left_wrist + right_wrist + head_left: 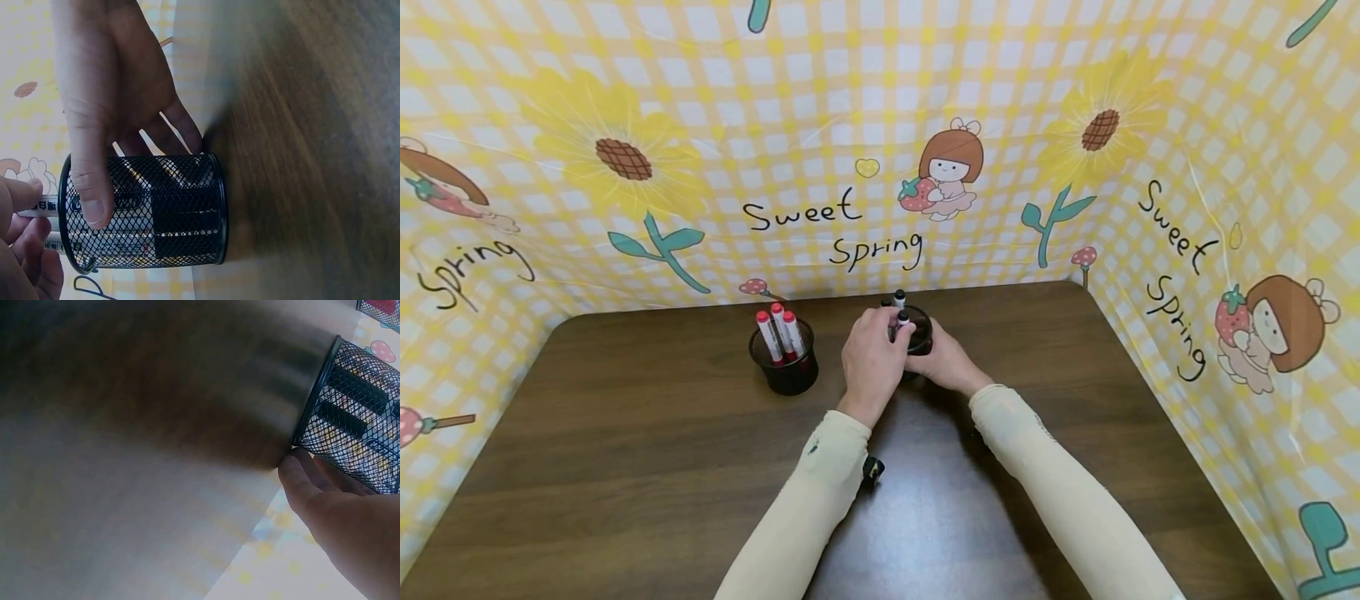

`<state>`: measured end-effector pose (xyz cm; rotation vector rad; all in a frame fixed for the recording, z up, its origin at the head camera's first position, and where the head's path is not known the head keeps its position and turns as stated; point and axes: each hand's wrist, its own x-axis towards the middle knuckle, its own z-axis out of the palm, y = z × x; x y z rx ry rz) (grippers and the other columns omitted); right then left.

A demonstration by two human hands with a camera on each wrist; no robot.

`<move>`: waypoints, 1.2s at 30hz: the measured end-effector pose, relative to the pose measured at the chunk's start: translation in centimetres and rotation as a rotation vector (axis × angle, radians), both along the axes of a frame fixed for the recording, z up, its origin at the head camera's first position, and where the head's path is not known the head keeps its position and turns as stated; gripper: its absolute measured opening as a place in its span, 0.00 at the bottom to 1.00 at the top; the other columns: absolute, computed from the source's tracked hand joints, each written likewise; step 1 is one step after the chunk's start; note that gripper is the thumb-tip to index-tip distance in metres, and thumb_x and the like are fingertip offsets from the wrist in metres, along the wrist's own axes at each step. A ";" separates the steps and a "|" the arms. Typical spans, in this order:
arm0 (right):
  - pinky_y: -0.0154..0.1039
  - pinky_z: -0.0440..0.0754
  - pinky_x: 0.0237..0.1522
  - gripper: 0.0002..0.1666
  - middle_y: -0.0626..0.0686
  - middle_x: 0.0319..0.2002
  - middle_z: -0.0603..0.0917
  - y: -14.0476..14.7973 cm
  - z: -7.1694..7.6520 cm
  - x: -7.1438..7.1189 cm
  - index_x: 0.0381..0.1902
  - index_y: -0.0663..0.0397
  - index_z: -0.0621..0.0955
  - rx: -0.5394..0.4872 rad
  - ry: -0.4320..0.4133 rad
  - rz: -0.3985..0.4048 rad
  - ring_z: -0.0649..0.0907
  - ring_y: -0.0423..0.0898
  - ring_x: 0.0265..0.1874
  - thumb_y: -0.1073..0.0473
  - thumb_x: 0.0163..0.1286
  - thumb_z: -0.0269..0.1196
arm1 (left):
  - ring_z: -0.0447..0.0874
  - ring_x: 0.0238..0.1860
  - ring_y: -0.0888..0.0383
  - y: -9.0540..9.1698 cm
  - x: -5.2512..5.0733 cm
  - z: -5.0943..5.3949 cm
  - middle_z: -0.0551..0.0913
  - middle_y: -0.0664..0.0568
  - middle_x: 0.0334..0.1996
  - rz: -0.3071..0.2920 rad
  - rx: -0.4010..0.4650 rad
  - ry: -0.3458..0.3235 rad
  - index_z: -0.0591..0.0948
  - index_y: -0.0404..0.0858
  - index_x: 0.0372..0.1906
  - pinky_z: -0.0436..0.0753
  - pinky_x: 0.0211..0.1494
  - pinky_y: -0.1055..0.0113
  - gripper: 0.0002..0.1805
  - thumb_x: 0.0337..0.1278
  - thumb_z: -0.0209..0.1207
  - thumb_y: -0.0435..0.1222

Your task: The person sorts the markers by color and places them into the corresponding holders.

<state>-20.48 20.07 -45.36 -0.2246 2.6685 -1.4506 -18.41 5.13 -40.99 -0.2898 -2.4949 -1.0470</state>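
Note:
A black mesh pen cup (178, 215) stands on the table near the back, with black-capped markers (899, 297) in it. My right hand (951, 360) holds this cup from the right; in the left wrist view its thumb (92, 181) lies across the mesh and the other fingers are behind. My left hand (872, 358) is over the rim and pinches a white marker (45, 205) near its upper end. The marker's lower part is inside the cup, seen through the mesh. In the right wrist view, my right fingers (300, 478) touch the cup near its base.
To the left stands a second black mesh cup (792, 377) with several red-capped markers (777, 333). A dark wooden table (662, 467) lies under both cups. Patterned yellow checked cloth (805, 100) walls the back and sides.

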 end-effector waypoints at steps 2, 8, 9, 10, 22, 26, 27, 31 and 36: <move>0.50 0.72 0.62 0.44 0.64 0.63 0.76 0.0 0.0 0.0 0.69 0.60 0.67 -0.005 0.001 0.000 0.76 0.56 0.60 0.52 0.61 0.74 | 0.81 0.40 0.50 0.0 0.0 0.0 0.82 0.50 0.38 -0.004 -0.012 -0.002 0.86 0.39 0.48 0.80 0.39 0.52 0.16 0.63 0.68 0.45; 0.50 0.72 0.62 0.42 0.63 0.62 0.77 0.0 0.0 0.0 0.68 0.61 0.67 -0.024 0.029 0.017 0.77 0.56 0.60 0.56 0.61 0.73 | 0.81 0.38 0.51 0.1 0.1 -0.3 0.81 0.50 0.38 -0.008 -0.039 -0.017 0.87 0.39 0.47 0.81 0.37 0.53 0.17 0.63 0.68 0.48; 0.50 0.72 0.62 0.42 0.63 0.62 0.77 0.0 -0.1 0.0 0.68 0.61 0.67 -0.024 0.032 0.018 0.77 0.56 0.60 0.56 0.61 0.73 | 0.81 0.38 0.51 0.1 0.1 -0.3 0.81 0.50 0.37 -0.010 -0.043 -0.020 0.87 0.40 0.47 0.80 0.37 0.53 0.17 0.63 0.68 0.48; 0.50 0.72 0.62 0.42 0.63 0.62 0.77 0.0 -0.1 0.0 0.68 0.61 0.68 -0.023 0.032 0.019 0.77 0.56 0.59 0.56 0.61 0.73 | 0.81 0.37 0.51 0.1 0.1 -0.3 0.81 0.50 0.37 -0.012 -0.047 -0.022 0.87 0.40 0.47 0.80 0.37 0.53 0.17 0.63 0.68 0.48; 0.51 0.71 0.62 0.43 0.61 0.63 0.76 0.0 -0.2 -0.2 0.69 0.58 0.67 -0.021 0.023 0.028 0.76 0.55 0.60 0.55 0.61 0.73 | 0.81 0.37 0.52 0.0 0.0 -0.2 0.81 0.50 0.37 -0.018 -0.056 -0.042 0.86 0.39 0.49 0.80 0.37 0.53 0.20 0.64 0.67 0.50; 0.51 0.71 0.62 0.44 0.61 0.64 0.75 0.0 -0.1 -0.1 0.70 0.58 0.66 -0.022 0.013 0.026 0.76 0.55 0.61 0.54 0.61 0.73 | 0.81 0.37 0.52 0.0 0.0 -0.2 0.81 0.51 0.37 -0.017 -0.042 -0.043 0.86 0.40 0.50 0.80 0.37 0.54 0.19 0.63 0.67 0.50; 0.51 0.71 0.62 0.44 0.62 0.64 0.75 0.0 -0.1 -0.1 0.70 0.58 0.66 -0.023 0.010 0.025 0.76 0.55 0.61 0.54 0.61 0.72 | 0.81 0.37 0.53 0.0 -0.1 -0.2 0.81 0.52 0.37 -0.018 -0.037 -0.043 0.86 0.41 0.50 0.80 0.37 0.54 0.19 0.63 0.67 0.50; 0.52 0.72 0.61 0.44 0.62 0.64 0.75 0.0 -0.1 -0.1 0.71 0.57 0.65 -0.020 0.003 0.027 0.76 0.56 0.60 0.53 0.62 0.72 | 0.80 0.37 0.54 -0.1 -0.1 0.0 0.80 0.52 0.38 -0.027 -0.022 -0.037 0.85 0.42 0.52 0.80 0.37 0.54 0.19 0.64 0.67 0.50; 0.52 0.73 0.60 0.45 0.62 0.65 0.74 0.2 -0.3 -0.2 0.72 0.57 0.65 -0.014 -0.001 0.028 0.76 0.56 0.60 0.50 0.63 0.72 | 0.78 0.35 0.57 -0.4 0.0 0.4 0.79 0.53 0.38 -0.050 -0.007 -0.026 0.84 0.43 0.54 0.79 0.34 0.56 0.20 0.65 0.65 0.51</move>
